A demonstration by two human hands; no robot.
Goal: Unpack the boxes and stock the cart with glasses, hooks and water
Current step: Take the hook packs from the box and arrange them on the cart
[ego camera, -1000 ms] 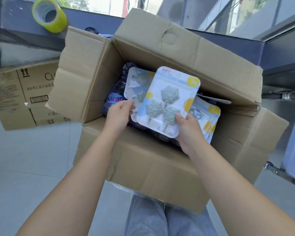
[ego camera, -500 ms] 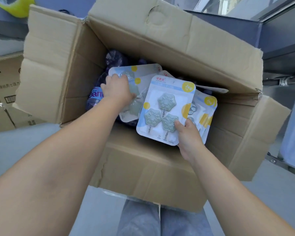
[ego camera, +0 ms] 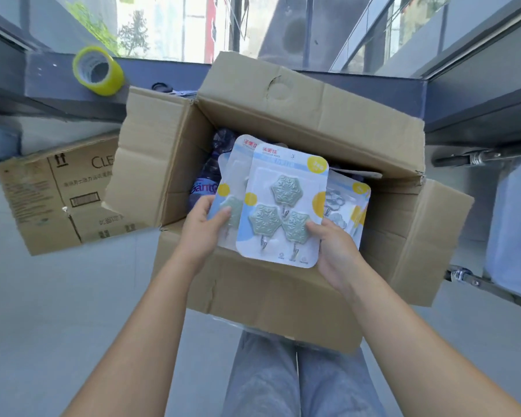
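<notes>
Hooks coming out in a batch: both hands are holding blister packs fanned over the open cardboard box. Right hand is pinching the front hook pack at its lower right corner, thumb curled on the face, other fingers hidden behind the card. Left hand is gripping the second hook pack by its lower left edge, thumb pressing on the moulded hook; a third card is peeking out behind that one, and I can't tell which hand is carrying it. Edge grips are probably keeping the cards flat and readable while stacking them for one trip. More hook packs are lying in the box on the right, so this step looks unfinished. Water bottles are sitting deeper in the box at left, mostly covered. Cart frame is showing at the right edge, near the box; its shelves aren't visible. Yellow tape roll is resting on the window ledge, and another printed carton is lying on the floor to the left.
</notes>
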